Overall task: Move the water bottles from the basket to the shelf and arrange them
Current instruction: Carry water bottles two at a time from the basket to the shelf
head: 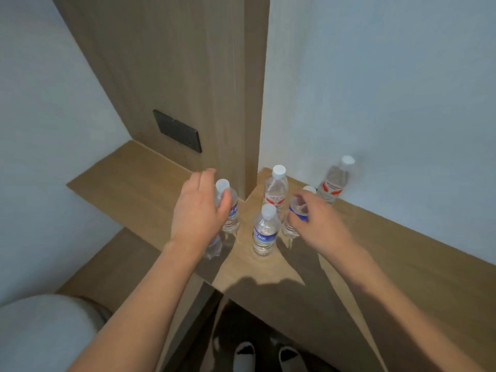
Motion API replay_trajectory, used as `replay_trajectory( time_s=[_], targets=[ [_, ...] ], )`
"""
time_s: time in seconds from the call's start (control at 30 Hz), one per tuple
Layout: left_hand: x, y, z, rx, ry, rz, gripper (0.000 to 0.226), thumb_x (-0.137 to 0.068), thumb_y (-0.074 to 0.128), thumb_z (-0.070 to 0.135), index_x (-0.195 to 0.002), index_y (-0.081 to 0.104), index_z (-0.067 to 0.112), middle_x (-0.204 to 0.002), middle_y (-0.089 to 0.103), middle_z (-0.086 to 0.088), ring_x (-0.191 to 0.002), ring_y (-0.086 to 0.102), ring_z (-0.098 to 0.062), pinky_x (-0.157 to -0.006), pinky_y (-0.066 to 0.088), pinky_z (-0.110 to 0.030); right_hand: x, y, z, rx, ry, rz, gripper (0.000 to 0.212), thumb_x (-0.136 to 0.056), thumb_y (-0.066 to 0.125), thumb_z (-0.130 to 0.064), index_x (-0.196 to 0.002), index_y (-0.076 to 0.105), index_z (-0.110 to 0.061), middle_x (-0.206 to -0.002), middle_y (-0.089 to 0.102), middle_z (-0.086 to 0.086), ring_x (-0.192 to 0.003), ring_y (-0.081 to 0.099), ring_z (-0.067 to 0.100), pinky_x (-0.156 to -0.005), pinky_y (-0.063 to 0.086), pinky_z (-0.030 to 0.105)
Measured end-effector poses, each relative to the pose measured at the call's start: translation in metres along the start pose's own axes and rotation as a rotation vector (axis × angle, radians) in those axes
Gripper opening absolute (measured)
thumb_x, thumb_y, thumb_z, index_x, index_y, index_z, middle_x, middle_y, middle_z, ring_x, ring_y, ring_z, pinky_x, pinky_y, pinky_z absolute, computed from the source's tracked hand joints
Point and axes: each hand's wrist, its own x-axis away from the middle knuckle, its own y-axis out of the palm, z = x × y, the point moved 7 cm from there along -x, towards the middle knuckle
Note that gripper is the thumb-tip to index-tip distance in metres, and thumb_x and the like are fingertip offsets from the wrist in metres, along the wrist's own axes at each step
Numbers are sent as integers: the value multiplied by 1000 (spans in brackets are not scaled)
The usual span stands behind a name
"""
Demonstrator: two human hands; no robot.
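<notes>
Reached in from the near edge of the shelf [402, 259]: left hand [198, 213], fingers curled round a blue-label bottle [230, 210] by the wooden post, thumb against its neck. Gripped likewise by the right hand [319, 221], fingers bent round the shoulder of a second blue-label bottle [294, 218]. Stood upright between them, untouched, a third blue-label bottle [264, 232]. Behind, toward the wall, two red-label bottles [276, 189], [334, 181], apart from each other.
</notes>
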Motion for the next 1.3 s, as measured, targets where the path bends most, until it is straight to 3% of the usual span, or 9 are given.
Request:
replay_trajectory(
  time_s=[0.1,0.23,0.5,0.67,1.0,1.2,1.3],
  targets=[
    [-6,30,52,91,233,-13,37,-93,57,17,-126,57,1,-119,59,-16,-108,55,-33,-96,40,-37,20,-22,20,30,64,109,48,-92,59,-23,-138,50,-14,-132,57,5,-113,56,19,-93,39,25],
    [4,68,123,182,428,-95,35,-93,55,11,-127,57,0,-125,59,-18,-116,52,-32,-104,38,-39,66,-58,58,45,178,255,49,-89,61,-18,-137,51,-12,-131,57,8,-121,53,23,-100,37,28],
    [94,115,290,291,784,-244,36,-91,51,12,-123,59,-1,-122,58,-20,-112,55,-36,-101,41,-42,226,-134,154,71,465,524,48,-95,54,-25,-141,46,-14,-139,51,4,-128,47,20,-108,38,35],
    [225,123,427,373,1028,-336,33,-92,56,9,-122,59,-4,-120,59,-21,-108,56,-36,-98,40,-38,395,-171,232,54,689,682,49,-97,54,-32,-144,42,-23,-143,46,-5,-131,44,13,-107,39,33],
    [543,96,657,533,1455,-516,37,-97,51,21,-131,55,7,-132,54,-11,-120,52,-25,-105,42,-37,762,-214,338,47,1102,996,49,-94,55,-30,-141,46,-19,-139,50,2,-122,52,19,-105,42,34],
    [701,83,765,657,1667,-602,34,-95,54,19,-126,58,5,-125,57,-13,-112,55,-29,-99,47,-42,922,-235,388,-32,1324,1147,52,-93,59,-27,-142,44,-19,-139,50,2,-126,49,19,-107,38,29],
    [762,92,815,690,1730,-631,33,-95,56,19,-124,59,6,-122,59,-12,-110,57,-27,-96,48,-38,978,-250,420,28,1365,1191,51,-93,59,-28,-141,46,-17,-133,54,4,-118,54,19,-95,38,21]
  ],
)
